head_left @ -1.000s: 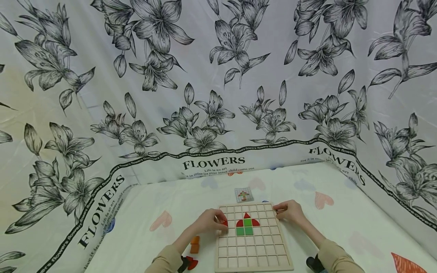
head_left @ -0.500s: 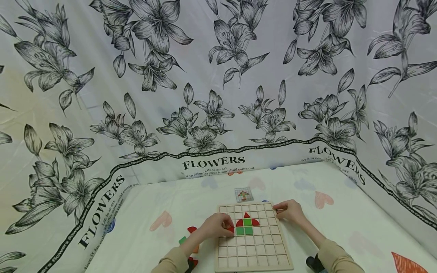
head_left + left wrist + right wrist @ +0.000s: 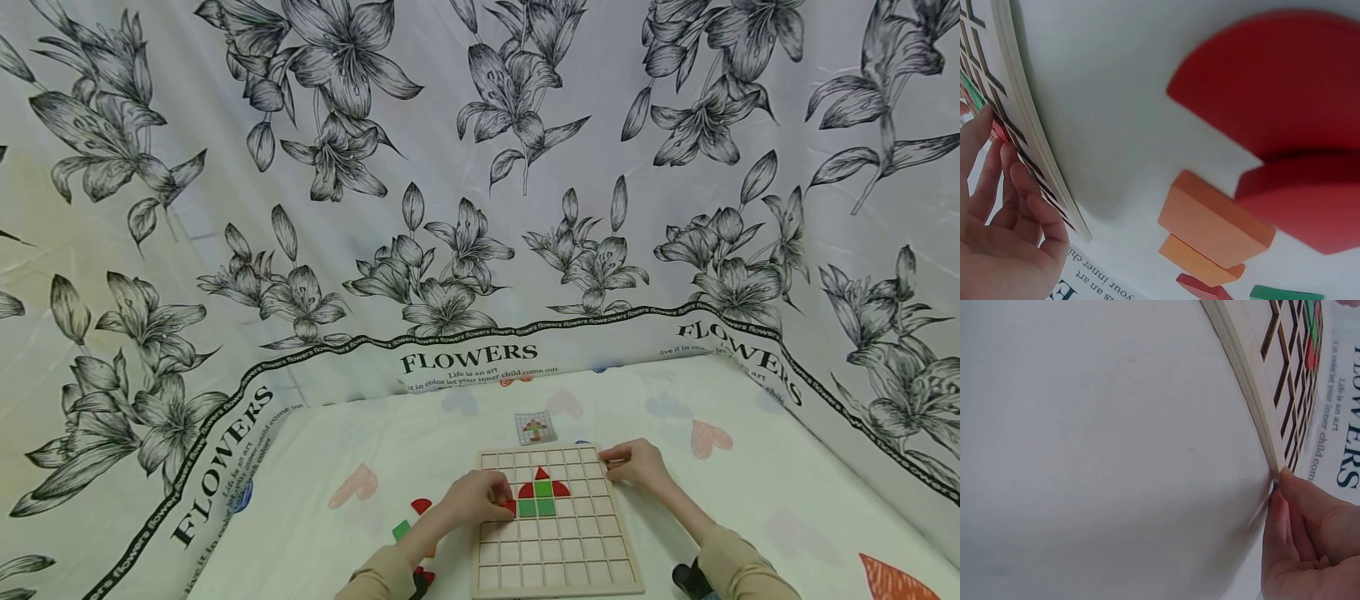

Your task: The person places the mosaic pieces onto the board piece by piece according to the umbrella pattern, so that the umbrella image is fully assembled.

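A wooden grid board lies on the cloth. Set in its cells are a red triangle, red quarter-circle pieces and several green squares. My left hand is over the board's left side, pinching a red piece at a cell just left of the green squares; fingers partly cover it, so its full shape is hidden. With thumb and fingers, my right hand grips the board's right edge near its far corner, as the right wrist view also shows.
Beside the left forearm lie loose pieces: a red quarter-circle, a green one, orange blocks and more red ones. A small pattern card sits beyond the board. A flower-printed curtain surrounds the table.
My left hand has moved right, carrying the red piece from the board's left edge to beside the green squares, then stayed nearly still. My right hand has kept its place.
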A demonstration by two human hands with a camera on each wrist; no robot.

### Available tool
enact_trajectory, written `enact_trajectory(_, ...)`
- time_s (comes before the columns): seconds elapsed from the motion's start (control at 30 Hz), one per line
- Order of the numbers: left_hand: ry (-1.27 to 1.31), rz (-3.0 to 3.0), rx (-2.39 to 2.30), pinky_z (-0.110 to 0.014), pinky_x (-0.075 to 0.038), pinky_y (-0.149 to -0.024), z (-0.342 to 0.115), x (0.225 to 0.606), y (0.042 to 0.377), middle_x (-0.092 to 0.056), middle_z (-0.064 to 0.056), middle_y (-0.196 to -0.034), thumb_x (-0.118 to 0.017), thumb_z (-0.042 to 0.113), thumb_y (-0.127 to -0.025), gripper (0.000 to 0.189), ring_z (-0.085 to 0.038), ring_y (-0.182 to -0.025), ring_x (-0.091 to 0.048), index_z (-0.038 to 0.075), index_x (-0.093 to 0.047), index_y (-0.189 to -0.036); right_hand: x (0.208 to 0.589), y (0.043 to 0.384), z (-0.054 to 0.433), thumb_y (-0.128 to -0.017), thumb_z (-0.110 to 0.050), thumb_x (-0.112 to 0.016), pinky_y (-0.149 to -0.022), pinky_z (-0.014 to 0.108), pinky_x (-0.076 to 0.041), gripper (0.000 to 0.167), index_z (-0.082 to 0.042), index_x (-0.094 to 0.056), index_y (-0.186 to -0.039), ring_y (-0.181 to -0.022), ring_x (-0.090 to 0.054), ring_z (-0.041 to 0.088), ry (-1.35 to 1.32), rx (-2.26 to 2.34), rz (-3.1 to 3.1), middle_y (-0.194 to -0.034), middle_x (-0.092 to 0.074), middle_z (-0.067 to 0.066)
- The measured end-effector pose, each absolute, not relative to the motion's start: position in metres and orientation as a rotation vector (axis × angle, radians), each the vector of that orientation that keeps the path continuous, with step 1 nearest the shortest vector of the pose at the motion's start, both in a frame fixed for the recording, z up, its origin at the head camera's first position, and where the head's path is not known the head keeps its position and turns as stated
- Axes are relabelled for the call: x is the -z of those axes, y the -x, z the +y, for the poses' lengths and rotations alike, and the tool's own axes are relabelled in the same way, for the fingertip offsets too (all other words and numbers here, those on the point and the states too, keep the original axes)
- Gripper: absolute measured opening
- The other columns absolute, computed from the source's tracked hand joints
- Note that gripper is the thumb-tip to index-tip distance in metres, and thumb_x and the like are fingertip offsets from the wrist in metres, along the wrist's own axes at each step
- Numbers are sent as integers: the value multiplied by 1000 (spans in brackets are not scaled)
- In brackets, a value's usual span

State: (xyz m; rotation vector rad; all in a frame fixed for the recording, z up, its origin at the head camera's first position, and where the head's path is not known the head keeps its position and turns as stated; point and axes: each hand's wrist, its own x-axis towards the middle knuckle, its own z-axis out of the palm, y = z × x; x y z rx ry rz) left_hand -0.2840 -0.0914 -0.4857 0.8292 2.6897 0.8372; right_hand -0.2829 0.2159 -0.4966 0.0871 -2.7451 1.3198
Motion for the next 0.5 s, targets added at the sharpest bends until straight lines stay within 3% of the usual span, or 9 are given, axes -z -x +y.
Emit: enact_trajectory(0.5, -814, 2715, -847, -19, -38, -59, -91, 489, 282, -59, 4, -72, -79, 22, -75, 20, 1, -61, -45, 12, -63, -81, 495, 280, 214, -69, 4, -77, -67, 29, -54, 28, 4, -73, -96, -70, -70, 20, -71, -1354, -2732, -86, -73, 18)
